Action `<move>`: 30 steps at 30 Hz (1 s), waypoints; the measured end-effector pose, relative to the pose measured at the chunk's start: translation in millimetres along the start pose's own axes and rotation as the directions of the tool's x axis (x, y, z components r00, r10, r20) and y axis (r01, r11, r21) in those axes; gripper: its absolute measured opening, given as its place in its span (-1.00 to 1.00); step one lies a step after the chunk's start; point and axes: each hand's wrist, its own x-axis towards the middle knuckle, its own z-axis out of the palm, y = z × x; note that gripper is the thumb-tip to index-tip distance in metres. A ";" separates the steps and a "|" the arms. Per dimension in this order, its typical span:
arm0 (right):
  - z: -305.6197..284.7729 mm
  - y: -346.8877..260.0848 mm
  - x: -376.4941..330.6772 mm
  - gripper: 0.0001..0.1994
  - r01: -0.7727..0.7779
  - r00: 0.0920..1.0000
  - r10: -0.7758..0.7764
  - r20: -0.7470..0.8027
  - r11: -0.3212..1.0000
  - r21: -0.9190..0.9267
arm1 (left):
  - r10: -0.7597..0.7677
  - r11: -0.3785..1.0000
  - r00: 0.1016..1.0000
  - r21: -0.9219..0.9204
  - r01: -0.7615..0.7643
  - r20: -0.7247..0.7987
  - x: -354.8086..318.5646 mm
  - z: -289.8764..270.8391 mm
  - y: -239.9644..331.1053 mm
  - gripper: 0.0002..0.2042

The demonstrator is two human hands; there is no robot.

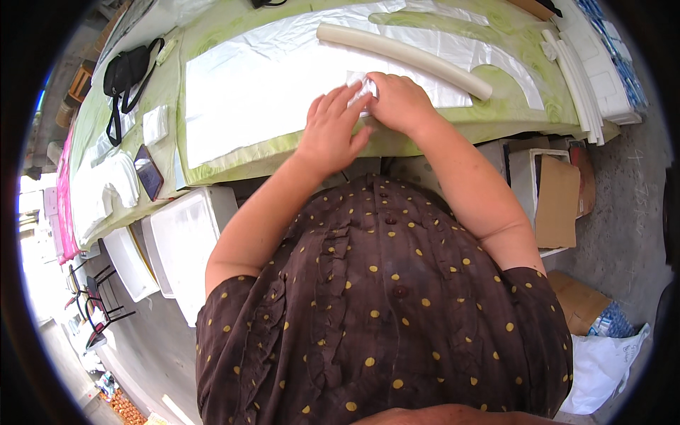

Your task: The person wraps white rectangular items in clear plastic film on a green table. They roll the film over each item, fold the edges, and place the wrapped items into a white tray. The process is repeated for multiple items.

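Observation:
My right hand [399, 103] is closed on a small crumpled piece of white plastic [365, 86], above the near edge of the table. Just left of it, my left hand [331, 129] has its fingers stretched and the thumb apart. Its fingertips come close to the crumpled piece; whether they touch it I cannot tell. Beneath and beyond both hands spreads a large shiny white plastic sheet [244, 95]. A long pale tube [407, 58] lies across the sheet, beyond my right hand. The fingers partly hide the crumpled piece.
On the green patterned tablecloth [248, 164] at left lie a black bag [131, 71], a phone-like dark device [149, 173] and folded white pieces [155, 125]. Thin white rolls [577, 88] lie at far right. White bins [185, 241] and a cardboard box [557, 202] stand below the table.

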 end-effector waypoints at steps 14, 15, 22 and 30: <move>9.5 -23.9 -92.6 -0.58 0.302 0.951 -0.250 -0.182 0.876 0.375 | -0.424 -0.628 0.608 -0.701 0.337 0.671 -58.9 34.1 19.1 -0.70; 6.2 -26.5 -98.4 -0.55 0.214 0.976 -0.158 -0.151 0.838 0.502 | -0.429 -0.606 0.622 -0.720 0.340 0.655 -61.3 32.7 21.5 -0.71; 29.6 -32.6 -99.4 -0.70 -0.098 0.995 0.041 0.089 0.519 0.849 | -0.468 -0.499 0.669 -0.797 0.340 0.578 -60.1 14.0 35.3 -0.78; 42.1 -25.6 -99.5 -0.75 0.025 0.991 0.111 -0.068 0.354 0.935 | -0.596 -0.452 0.662 -0.871 0.191 0.454 -77.6 -7.6 35.9 -0.79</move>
